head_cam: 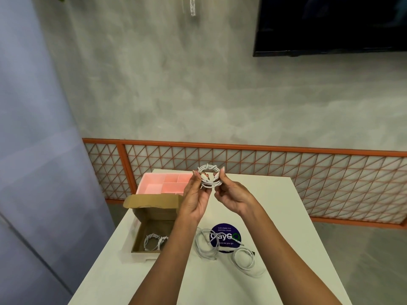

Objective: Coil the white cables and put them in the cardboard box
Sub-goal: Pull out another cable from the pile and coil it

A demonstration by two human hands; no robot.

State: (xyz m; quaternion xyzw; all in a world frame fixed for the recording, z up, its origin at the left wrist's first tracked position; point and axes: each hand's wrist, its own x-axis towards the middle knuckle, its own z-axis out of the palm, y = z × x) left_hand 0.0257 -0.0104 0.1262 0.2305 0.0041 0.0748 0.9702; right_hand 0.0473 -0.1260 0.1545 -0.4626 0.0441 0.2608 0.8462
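I hold a small coiled white cable [209,176] up above the white table, between both hands. My left hand [195,199] pinches its left side and my right hand [231,195] pinches its right side. The open cardboard box [141,233] sits at the table's left, below my left forearm, with coiled white cables [153,241] inside it. Loose white cables [207,244] lie on the table to the right of the box, and another loose loop [244,259] lies further right.
A pink divided tray [152,182] stands behind the box at the table's far left. A round purple sticker [225,237] lies under the loose cables. The white table [275,216] ends near an orange lattice railing [308,172]; a dark screen [330,25] hangs on the wall.
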